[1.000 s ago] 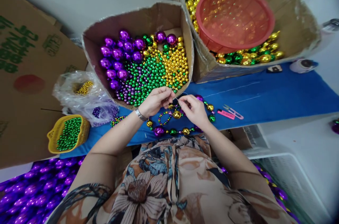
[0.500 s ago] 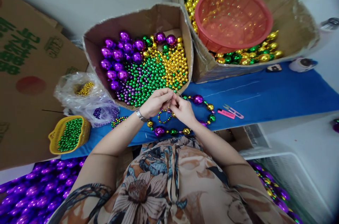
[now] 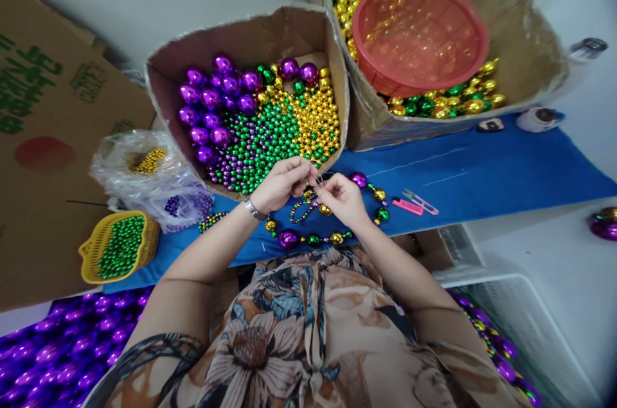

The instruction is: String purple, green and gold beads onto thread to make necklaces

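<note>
In the head view, the left hand point(image 3: 284, 182) pinched a thin pale thread point(image 3: 319, 180) in a closed grip, and the right hand point(image 3: 343, 199), just beside it, grasped the thread too. Both were at the near edge of an open carton point(image 3: 250, 42) of purple, green and gold beads point(image 3: 274, 132). Beneath them, a bead strand point(image 3: 288, 239) curved over the blue-covered worktop point(image 3: 506, 170), around a small bead loop point(image 3: 293, 215). A pink cutter point(image 3: 407, 205) and snips point(image 3: 427, 204) lay right of the strand; a yellow basket point(image 3: 153, 244) stood far left.
</note>
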A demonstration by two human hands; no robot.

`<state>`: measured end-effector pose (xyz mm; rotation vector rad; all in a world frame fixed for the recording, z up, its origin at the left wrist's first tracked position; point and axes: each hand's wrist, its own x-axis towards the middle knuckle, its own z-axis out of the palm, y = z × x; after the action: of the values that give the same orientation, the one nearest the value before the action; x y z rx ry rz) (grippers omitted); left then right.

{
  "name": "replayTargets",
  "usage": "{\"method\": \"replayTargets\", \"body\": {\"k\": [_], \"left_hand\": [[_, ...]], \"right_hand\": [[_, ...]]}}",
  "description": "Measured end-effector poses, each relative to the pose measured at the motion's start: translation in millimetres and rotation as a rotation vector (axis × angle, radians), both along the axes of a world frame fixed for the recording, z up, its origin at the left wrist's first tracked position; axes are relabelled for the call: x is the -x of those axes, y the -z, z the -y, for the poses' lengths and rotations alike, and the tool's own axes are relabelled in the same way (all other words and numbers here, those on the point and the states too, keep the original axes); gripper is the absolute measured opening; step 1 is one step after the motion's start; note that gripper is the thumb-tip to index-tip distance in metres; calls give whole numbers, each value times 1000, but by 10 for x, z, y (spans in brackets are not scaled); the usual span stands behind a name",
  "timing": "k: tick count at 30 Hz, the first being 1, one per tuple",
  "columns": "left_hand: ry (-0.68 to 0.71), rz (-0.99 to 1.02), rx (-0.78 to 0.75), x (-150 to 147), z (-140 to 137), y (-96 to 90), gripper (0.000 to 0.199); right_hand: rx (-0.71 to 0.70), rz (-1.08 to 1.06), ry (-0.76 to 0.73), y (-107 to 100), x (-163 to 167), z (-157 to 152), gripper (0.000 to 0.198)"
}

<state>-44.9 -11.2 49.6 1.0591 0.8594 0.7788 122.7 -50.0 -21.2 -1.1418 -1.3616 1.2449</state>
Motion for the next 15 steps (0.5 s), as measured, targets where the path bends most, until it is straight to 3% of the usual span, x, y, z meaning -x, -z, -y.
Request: {"method": "replayTargets", "body": {"k": [3, 8, 10, 12, 15], "left_hand": [[4, -14, -19, -5, 2, -2, 30], [8, -115, -132, 6, -5, 19, 33], [23, -199, -197, 11, -3, 15, 33], [28, -341, -312, 32, -5, 1, 30], [-65, -636, -557, 121, -26, -4, 24]], "right_hand": [[15, 1, -31, -61, -67, 11, 29], [-258, 393, -124, -261, -312, 25, 17], [-255, 440, -182, -297, -419, 38, 19], [-129, 326, -235, -294, -510, 61, 25], [45, -75, -160, -252, -592, 109, 29]]}}
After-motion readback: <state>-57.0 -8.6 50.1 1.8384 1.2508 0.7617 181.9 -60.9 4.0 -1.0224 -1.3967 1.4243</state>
